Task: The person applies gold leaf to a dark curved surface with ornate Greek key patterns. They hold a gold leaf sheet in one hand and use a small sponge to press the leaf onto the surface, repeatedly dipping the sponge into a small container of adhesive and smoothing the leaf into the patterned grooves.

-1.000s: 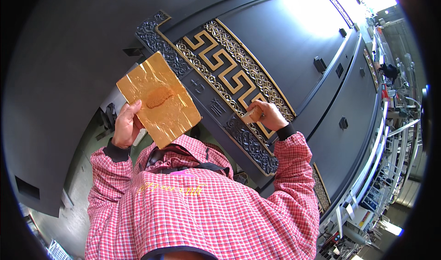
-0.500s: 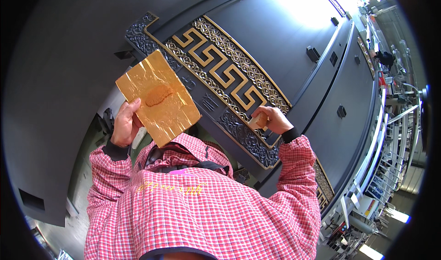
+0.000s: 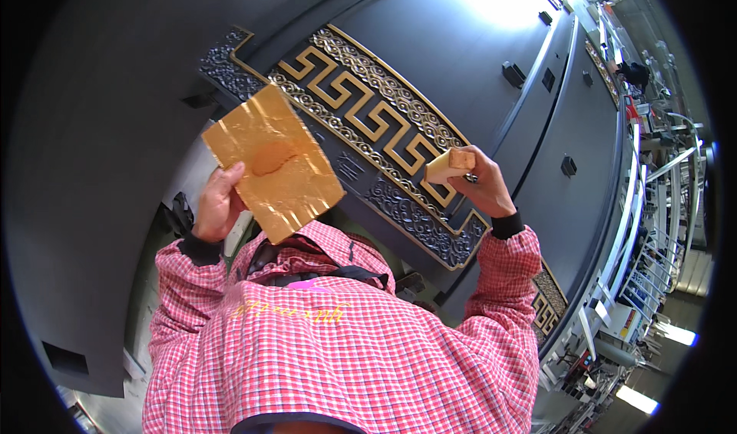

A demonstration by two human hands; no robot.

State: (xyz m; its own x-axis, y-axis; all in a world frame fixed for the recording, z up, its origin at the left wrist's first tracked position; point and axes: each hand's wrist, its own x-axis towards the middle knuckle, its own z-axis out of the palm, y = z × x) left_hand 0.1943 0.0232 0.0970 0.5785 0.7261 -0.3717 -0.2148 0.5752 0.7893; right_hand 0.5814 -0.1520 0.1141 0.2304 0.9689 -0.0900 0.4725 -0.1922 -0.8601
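Observation:
My left hand (image 3: 219, 204) grips a rectangular gold-coloured board (image 3: 299, 192) by its left edge, thumb on top. A rough orange-brown patch (image 3: 273, 158) marks the middle of its creased, shiny face. In my right hand (image 3: 490, 187) is a small pale block (image 3: 442, 167), held between thumb and fingers, its orange-brown end turned up. It could be sponge or wood; I cannot tell. The block appears over the right end of a dark panel's raised gold key pattern (image 3: 368, 119), which is bordered by silvery-gold scrollwork (image 3: 418, 110).
Large dark grey panels (image 3: 77, 165) stand at the left and across the top. Small black blocks (image 3: 513, 74) stick out from the panel at the right. Darker carved scrollwork (image 3: 399, 204) lies below the key pattern. White rails and cluttered racks (image 3: 652, 257) fill the far right.
My right hand has risen from the lower right end of the ornament, turning the block so its orange-brown end shows. The gold board has shifted slightly right. The view has moved a little.

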